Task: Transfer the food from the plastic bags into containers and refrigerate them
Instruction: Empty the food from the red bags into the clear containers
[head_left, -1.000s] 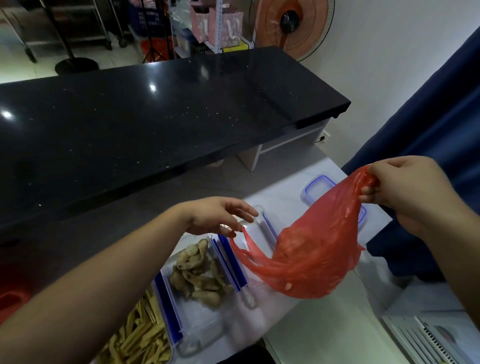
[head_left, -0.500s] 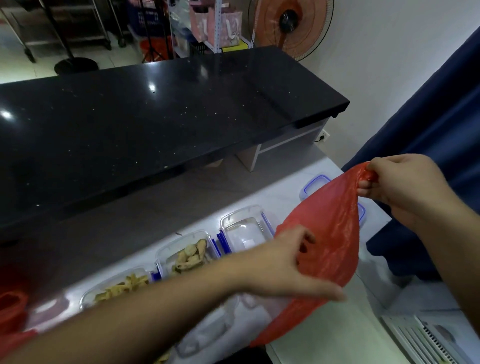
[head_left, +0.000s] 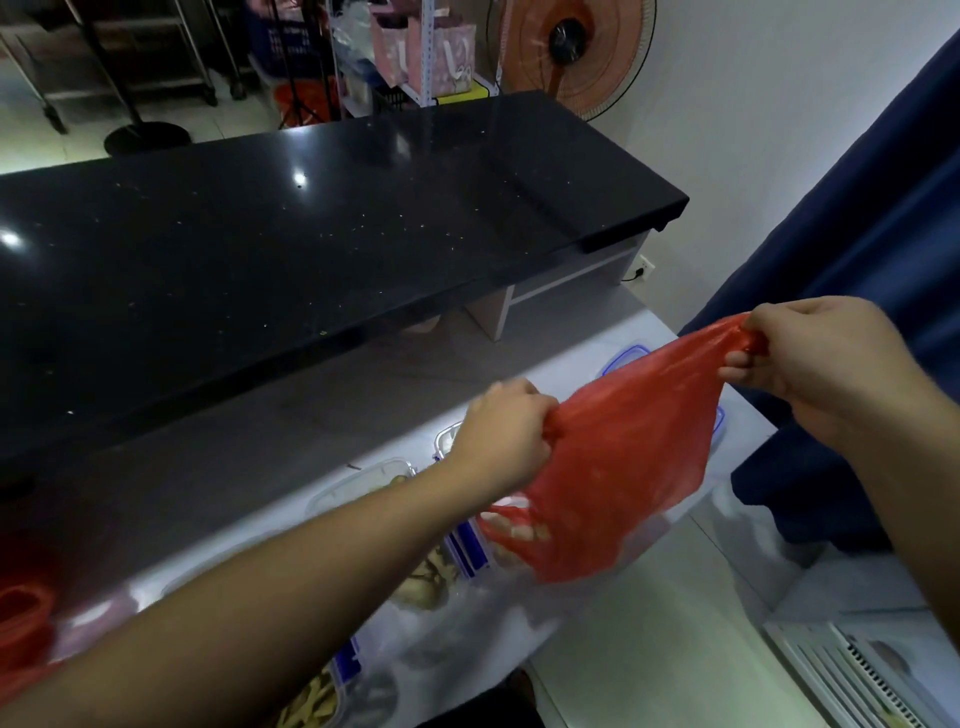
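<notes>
Red plastic bag (head_left: 623, 457) stretched in the air between both hands, above the right end of the white desk (head_left: 639, 670). Left hand (head_left: 506, 434) fisted on the bag's left edge; right hand (head_left: 826, 358) pinching its top right corner. Three clear containers counted: one with food pieces (head_left: 423, 584), one empty (head_left: 448, 439) behind the left hand, one near edge (head_left: 311, 709) cut off. Blue-rimmed lid (head_left: 626, 356) mostly hidden by the bag.

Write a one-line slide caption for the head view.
Both hands, left hand and right hand, stretch a red plastic bag above food containers.
</notes>
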